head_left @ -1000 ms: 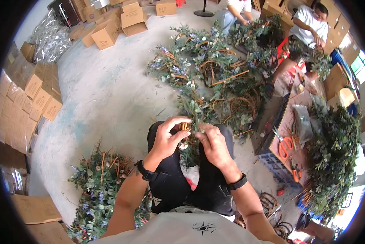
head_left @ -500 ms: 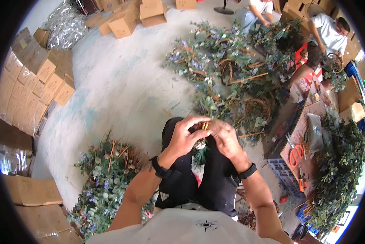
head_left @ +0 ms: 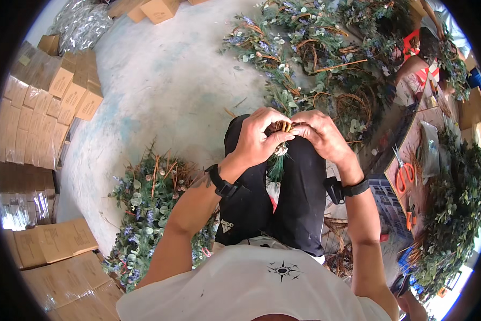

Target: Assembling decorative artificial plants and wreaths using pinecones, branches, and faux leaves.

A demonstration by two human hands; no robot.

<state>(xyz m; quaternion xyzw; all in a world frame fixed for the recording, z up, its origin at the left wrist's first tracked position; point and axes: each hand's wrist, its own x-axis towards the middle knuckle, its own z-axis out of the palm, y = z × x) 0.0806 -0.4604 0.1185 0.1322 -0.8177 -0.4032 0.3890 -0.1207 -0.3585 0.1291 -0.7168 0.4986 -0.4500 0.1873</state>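
Note:
Above my knees, my left hand (head_left: 259, 136) and my right hand (head_left: 324, 136) are close together, fingertips nearly meeting. Between them is a small decorative sprig (head_left: 275, 170) with green needles hanging down, a whitish piece above these and a brown, ridged part at the top. My left thumb and fingers pinch the brown part. The right thumb and fingers close on its other side; the exact contact there is partly hidden.
Vine wreaths with leaves and purple flowers (head_left: 304, 64) cover the floor ahead. More foliage (head_left: 149, 208) lies at my left. At right, a table holds orange-handled scissors (head_left: 404, 176) beside greenery (head_left: 446, 214). Cardboard boxes (head_left: 42, 117) are stacked left. Another person (head_left: 430, 48) works far right.
My hands sit higher in the view, still gripping the sprig. My right wrist is more bent and its elbow farther out. The view has tilted, cutting off most of the people at the back.

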